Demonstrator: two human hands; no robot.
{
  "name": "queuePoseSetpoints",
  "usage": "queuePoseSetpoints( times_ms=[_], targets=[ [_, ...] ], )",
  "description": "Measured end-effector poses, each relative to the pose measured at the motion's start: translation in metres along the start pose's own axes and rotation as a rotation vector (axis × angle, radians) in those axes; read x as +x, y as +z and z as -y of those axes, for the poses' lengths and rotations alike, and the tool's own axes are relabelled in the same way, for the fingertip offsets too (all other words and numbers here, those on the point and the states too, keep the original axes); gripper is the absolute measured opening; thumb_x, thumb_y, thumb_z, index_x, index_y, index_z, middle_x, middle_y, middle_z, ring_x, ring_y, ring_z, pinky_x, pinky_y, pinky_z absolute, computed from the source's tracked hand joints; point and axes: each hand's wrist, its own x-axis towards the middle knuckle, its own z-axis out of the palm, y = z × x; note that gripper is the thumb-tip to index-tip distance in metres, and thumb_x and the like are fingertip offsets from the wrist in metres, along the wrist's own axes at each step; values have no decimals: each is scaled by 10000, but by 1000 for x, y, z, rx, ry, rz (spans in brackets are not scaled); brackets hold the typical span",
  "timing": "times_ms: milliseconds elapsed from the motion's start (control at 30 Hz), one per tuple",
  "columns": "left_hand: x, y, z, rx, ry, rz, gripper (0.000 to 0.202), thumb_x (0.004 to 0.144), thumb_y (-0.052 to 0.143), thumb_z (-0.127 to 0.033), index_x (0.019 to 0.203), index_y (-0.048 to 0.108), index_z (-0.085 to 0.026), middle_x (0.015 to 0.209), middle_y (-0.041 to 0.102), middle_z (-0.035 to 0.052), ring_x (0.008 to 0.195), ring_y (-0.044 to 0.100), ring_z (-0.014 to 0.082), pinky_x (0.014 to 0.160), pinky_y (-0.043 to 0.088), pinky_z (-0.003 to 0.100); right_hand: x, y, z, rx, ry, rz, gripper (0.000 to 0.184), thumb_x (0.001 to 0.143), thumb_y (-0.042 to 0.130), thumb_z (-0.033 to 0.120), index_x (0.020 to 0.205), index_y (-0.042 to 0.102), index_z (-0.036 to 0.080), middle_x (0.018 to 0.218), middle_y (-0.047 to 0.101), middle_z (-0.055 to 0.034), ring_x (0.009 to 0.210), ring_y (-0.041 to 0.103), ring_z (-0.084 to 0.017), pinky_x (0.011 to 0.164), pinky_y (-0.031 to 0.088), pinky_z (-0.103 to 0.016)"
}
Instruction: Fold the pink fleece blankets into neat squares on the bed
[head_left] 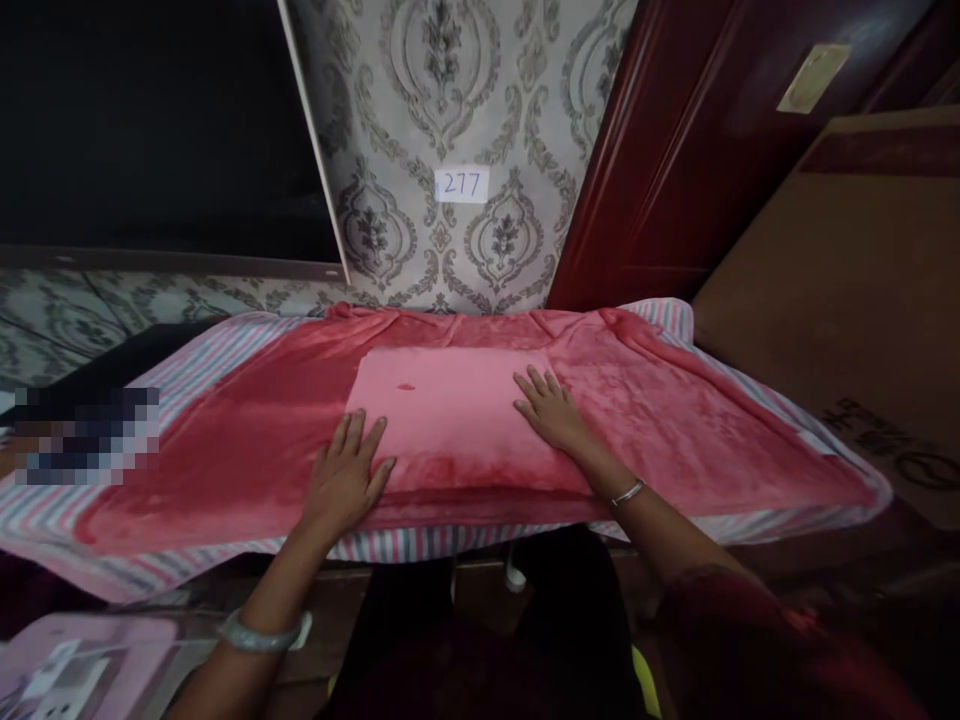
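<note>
- At middle left, a pixelated patch hides whatever lies there.
- Our left hand covers the near corner of the folded pink fleece rectangle.
- The brown cardboard box runs off the right edge; we cannot read its print.

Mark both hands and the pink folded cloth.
left hand (346,480), head view, back of the hand.
right hand (553,410), head view, back of the hand.
pink folded cloth (442,415), head view, bare middle of its top.

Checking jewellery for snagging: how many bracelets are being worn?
2: a pale bangle on the left wrist, a thin silver bracelet on the right wrist. The sleeve may hide more.
</note>
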Motion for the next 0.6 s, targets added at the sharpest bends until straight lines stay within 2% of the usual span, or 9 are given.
queuePoseSetpoints(
  times_ms=[167,267,367,467,600],
  targets=[
    [-4,7,2,-45,9,1,645,995,370,-503,1521,459,-140,1640,335,199,1527,268,392,1150,363,611,-3,6,-4,-1,-2,-44,594,1055,308,513,1614,299,312,1708,175,-43,1549,187,-355,1169,327,-609],
    [-1,2,1,-52,4,32,656,992,374,-522,1516,466,-139,1643,330,196,1529,266,388,1158,360,596,0,5,-5,47,-15,-55,597,1049,319,505,1609,319,296,1703,192,-52,1544,191,-370,1162,326,-632],
    [1,-9,-2,-21,-28,82,645,993,373,-530,1515,473,-164,1639,340,195,1520,288,396,1159,313,659,-3,-4,-5,73,4,-6,587,1051,320,482,1605,331,287,1703,185,-62,1543,190,-381,1170,281,-669],
    [-2,-23,-13,32,-27,41,612,1006,369,-511,1521,467,-195,1629,364,184,1507,318,396,1178,189,722,-22,-16,1,90,-34,11,575,1060,292,481,1599,347,290,1693,222,-74,1546,180,-390,1170,236,-701],
    [-14,-25,-33,18,183,-18,586,1002,435,-469,1547,422,-253,1645,359,119,1532,283,341,1232,106,650,-67,-21,14,74,-227,-46,559,1060,313,484,1596,348,330,1691,237,-43,1559,149,-361,1204,190,-656]
  ],
)
